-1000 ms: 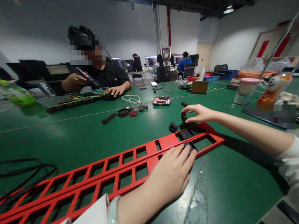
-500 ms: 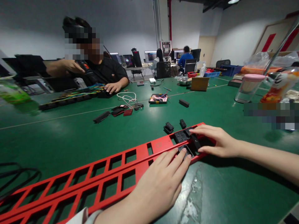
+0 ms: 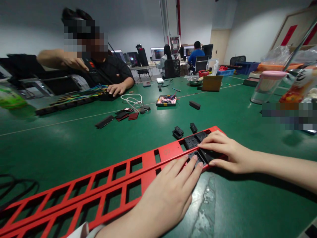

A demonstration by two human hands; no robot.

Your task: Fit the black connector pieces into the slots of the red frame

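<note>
A long red slotted frame lies diagonally across the green table, with two rows of rectangular openings. Several small black blocks sit in the openings near its far right end. My left hand rests over the near row, fingers stretched out flat, fingertips touching a black block there. Between the thumb and fingers of my right hand is another black block, tilted in the near row at the right end. Its far part is hidden by the fingers. More black blocks lie loose just behind the frame.
Across the table, a person handles a dark tool beside wired black strips. In the middle lie dark red and black pieces, a white cable and a small tray. A pink-lidded jar stands right.
My right hand's fingertips have come down and nearer to me, and the block they hold lies lower in the opening. My left hand stays in place. The view has shifted slightly.
</note>
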